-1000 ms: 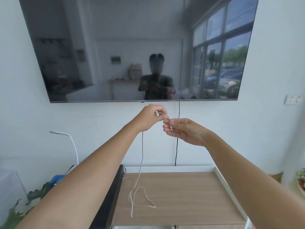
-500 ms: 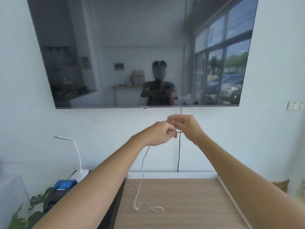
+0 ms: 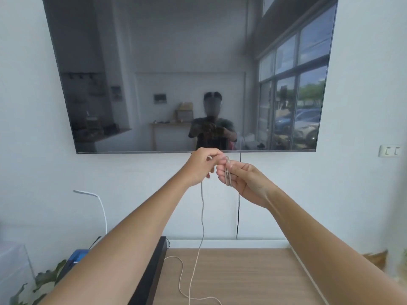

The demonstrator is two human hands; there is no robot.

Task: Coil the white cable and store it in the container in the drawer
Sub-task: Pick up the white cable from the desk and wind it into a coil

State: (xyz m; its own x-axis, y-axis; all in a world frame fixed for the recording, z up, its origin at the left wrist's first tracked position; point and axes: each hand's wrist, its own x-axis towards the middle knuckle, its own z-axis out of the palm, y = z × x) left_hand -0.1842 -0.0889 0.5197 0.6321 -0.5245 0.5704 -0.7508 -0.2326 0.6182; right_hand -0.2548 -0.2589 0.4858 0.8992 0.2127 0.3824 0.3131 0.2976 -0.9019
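Observation:
The white cable (image 3: 202, 216) hangs from my raised hands down to the wooden top (image 3: 242, 276), where its loose end lies in a curve. My right hand (image 3: 240, 179) is turned palm up, and a couple of cable loops run around its fingers. My left hand (image 3: 201, 167) pinches the cable just left of those loops, touching the right fingertips. Both hands are held in front of the wall, just below the television. No drawer or container is in view.
A large dark television (image 3: 189, 73) hangs on the wall, with a black cord (image 3: 238, 216) dropping from it behind the hands. A black bar (image 3: 152, 271) lies along the wooden top's left edge. A white desk lamp (image 3: 99, 203) and leafy plant (image 3: 37, 287) stand at the left.
My right hand has turned palm up with the cable wound around its fingers. More cable has been drawn up, leaving less lying on the wooden top.

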